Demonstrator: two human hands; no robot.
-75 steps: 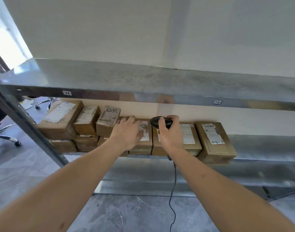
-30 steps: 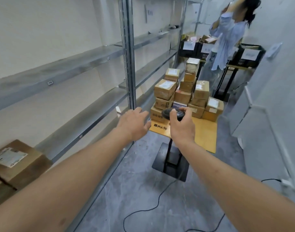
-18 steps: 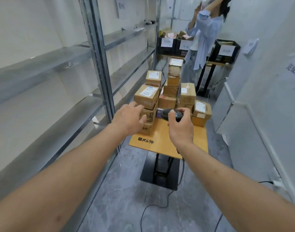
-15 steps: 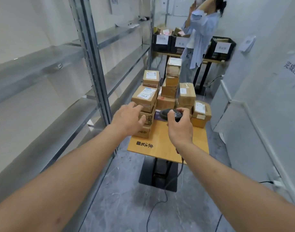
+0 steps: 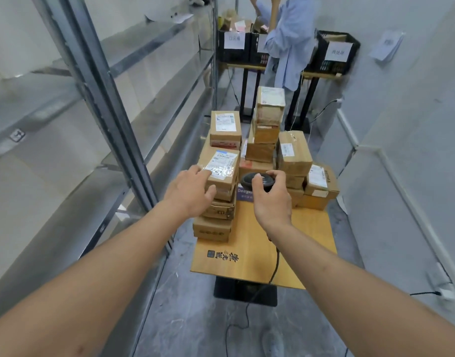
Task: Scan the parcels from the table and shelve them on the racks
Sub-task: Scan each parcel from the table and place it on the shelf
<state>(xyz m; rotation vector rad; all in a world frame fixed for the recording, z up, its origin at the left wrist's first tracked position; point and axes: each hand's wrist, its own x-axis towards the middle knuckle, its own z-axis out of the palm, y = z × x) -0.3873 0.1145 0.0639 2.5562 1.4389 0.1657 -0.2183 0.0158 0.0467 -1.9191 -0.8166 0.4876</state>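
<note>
1. Two hands reach over the wooden table point(image 5: 249, 256): the left hand point(image 5: 189, 193) lies with relaxed, spread fingers against the near left edge of the top parcel point(image 5: 222, 168) of the left stack, gripping nothing.
2. The right hand point(image 5: 271, 199) curls round the black scanner point(image 5: 257, 180), whose cable point(image 5: 274, 269) drops past the table's front edge to the floor.
3. The parcels point(image 5: 293, 153) crowd the far half of the table; the near half is bare wood.
4. The metal rack point(image 5: 97, 81) runs along the left, its upright post just beside the left stack.
5. A white wall point(image 5: 407, 150) bounds the right side, leaving a narrow floor strip.
6. Beyond, a person in a blue shirt point(image 5: 291, 45) stands by black crates point(image 5: 334, 54).
</note>
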